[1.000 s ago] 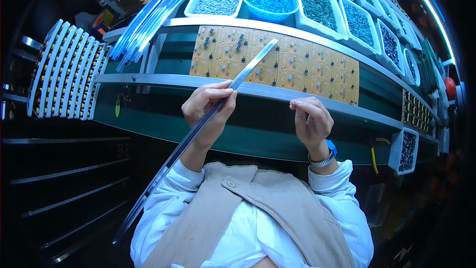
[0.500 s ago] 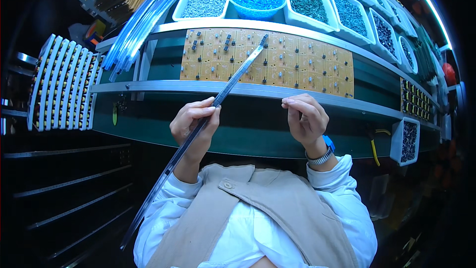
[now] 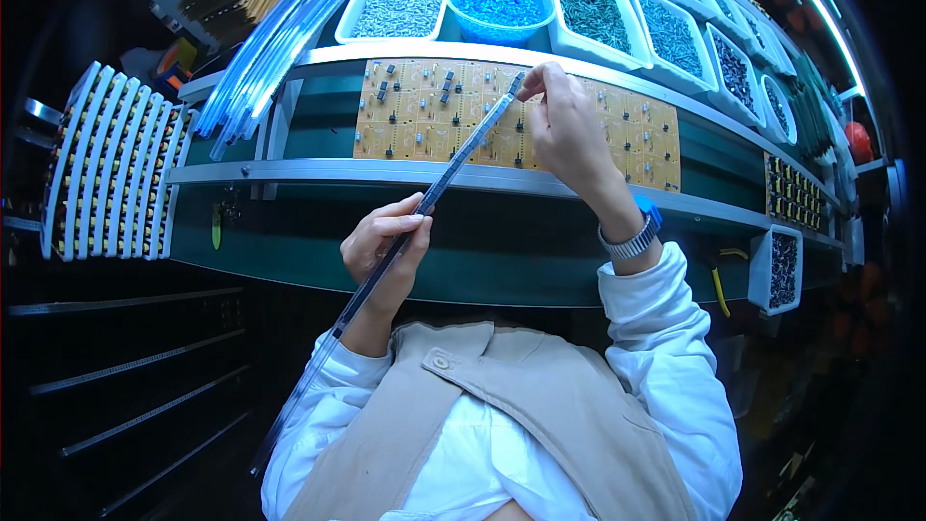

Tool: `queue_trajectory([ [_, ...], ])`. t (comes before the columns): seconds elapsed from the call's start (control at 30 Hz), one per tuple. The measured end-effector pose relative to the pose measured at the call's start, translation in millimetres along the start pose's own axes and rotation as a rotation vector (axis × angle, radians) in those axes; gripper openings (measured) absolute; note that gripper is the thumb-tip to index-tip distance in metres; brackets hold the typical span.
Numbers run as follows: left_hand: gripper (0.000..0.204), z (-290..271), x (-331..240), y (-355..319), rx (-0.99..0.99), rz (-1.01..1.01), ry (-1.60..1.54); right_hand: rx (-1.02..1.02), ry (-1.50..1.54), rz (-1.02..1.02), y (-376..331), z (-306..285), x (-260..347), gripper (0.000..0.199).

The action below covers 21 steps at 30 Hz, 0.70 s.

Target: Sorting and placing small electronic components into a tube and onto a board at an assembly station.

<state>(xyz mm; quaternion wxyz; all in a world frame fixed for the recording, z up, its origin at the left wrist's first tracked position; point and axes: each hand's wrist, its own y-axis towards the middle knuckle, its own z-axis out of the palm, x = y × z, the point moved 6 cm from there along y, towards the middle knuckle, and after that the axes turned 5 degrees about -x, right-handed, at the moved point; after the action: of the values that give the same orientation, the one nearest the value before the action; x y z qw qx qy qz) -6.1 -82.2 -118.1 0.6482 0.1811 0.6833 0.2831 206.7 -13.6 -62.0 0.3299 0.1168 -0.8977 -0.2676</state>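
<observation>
My left hand (image 3: pixel 388 246) is closed around a long, thin clear tube (image 3: pixel 451 170) filled with dark chips. The tube slants from beside my left sleeve up to the right, its far end over a tan circuit board panel (image 3: pixel 405 140). At that far end my right hand (image 3: pixel 569 125) has its thumb and forefinger drawn together, close to the tube's tip. Whatever those fingertips hold is too small to make out. Small dark and grey parts stand on the panel, which lies between two metal rails. My right hand covers part of it.
Behind the far rail (image 3: pixel 338 53) are a white bin of silvery parts (image 3: pixel 397 8), a clear bowl of blue parts (image 3: pixel 500 8) and several more white bins. A bundle of clear tubes (image 3: pixel 253 77) leans at left, near a white rack (image 3: pixel 114 169). Yellow-handled pliers (image 3: pixel 720 289) lie at right.
My right hand has moved up and left, from in front of the near rail to the tube's far end over the panel. My left hand keeps hold of the tube, nearly still.
</observation>
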Motion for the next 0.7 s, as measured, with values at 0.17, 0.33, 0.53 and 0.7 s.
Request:
queue_trajectory([
  [0.17, 0.012, -3, 1, 2, 0.011, 0.003, -0.008, 0.005, -0.006, 0.01, 3, 11, -1, 0.017],
  [0.33, 0.012, -1, 3, 2, 0.015, 0.027, -0.02, 0.031, 0.036, 0.02, 3, 10, -8, 0.019],
  [0.53, 0.011, 14, -7, 14, 0.023, 0.053, -0.091, -0.236, 0.063, 0.056, -3, -58, 0, 0.02],
  [0.7, 0.01, 48, -15, 25, 0.074, 0.046, -0.087, -0.278, 0.001, 0.028, -41, -92, 5, 0.019],
])
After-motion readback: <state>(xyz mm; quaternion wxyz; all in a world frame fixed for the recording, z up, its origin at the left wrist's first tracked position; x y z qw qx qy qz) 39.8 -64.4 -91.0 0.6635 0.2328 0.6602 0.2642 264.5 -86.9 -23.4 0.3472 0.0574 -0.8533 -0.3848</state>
